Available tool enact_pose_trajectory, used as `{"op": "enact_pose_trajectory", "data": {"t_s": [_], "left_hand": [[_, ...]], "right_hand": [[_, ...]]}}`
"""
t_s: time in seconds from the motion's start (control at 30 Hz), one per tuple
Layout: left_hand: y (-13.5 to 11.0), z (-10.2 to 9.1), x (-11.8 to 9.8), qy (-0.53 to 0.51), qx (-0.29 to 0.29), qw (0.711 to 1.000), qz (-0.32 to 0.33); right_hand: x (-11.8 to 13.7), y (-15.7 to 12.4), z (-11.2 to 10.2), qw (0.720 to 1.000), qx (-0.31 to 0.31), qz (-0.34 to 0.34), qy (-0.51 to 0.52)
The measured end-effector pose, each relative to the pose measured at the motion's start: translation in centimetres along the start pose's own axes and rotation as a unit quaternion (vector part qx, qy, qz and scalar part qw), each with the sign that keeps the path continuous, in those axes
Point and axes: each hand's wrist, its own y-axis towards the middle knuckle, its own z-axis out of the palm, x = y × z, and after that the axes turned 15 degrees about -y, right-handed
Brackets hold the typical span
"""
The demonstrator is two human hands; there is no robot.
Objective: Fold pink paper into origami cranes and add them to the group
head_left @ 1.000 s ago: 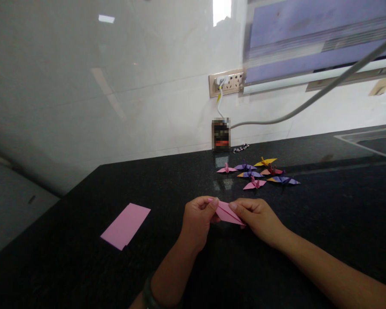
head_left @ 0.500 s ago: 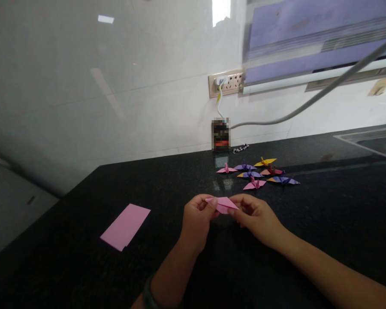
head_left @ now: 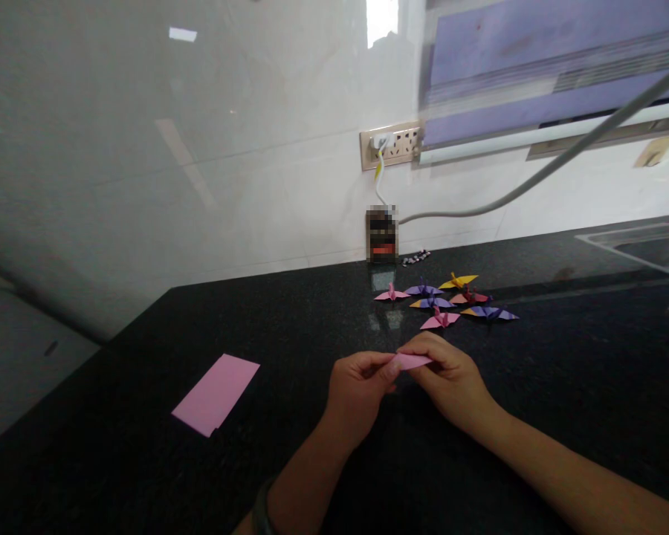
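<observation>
A small folded piece of pink origami paper [head_left: 412, 361] is held between my two hands above the dark counter. My left hand [head_left: 360, 386] pinches its left end between thumb and fingers. On the other side, my right hand [head_left: 449, 379] is closed round the right part, with the fingers curled over the top edge. Much of the paper is hidden by the fingers, so its full shape cannot be made out. Just beyond my hands lie several folded paper cranes, among them a pink crane [head_left: 440, 319] and a purple and yellow crane [head_left: 490, 313].
Pink paper sheets [head_left: 217, 395] lie on the black counter [head_left: 117, 416] to the left. By the wall stand a pixelated dark device [head_left: 382, 236] and a beaded string [head_left: 416, 258]. A grey cable [head_left: 513, 200] runs right from there. A plug sits in the wall socket [head_left: 390, 145].
Both hands have come closer together, the left moving right and slightly down. The folded pink paper has shifted right and turned, and less of it shows. The cranes and sheets stay put.
</observation>
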Motion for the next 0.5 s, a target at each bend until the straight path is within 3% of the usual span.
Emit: {"op": "enact_pose_trajectory", "data": {"t_s": [0.5], "left_hand": [[-0.32,0.44,0.01,-0.006,0.000,1.000,-0.004]], "right_hand": [[0.05,-0.27,-0.28,0.996,-0.017,-0.062,-0.068]]}}
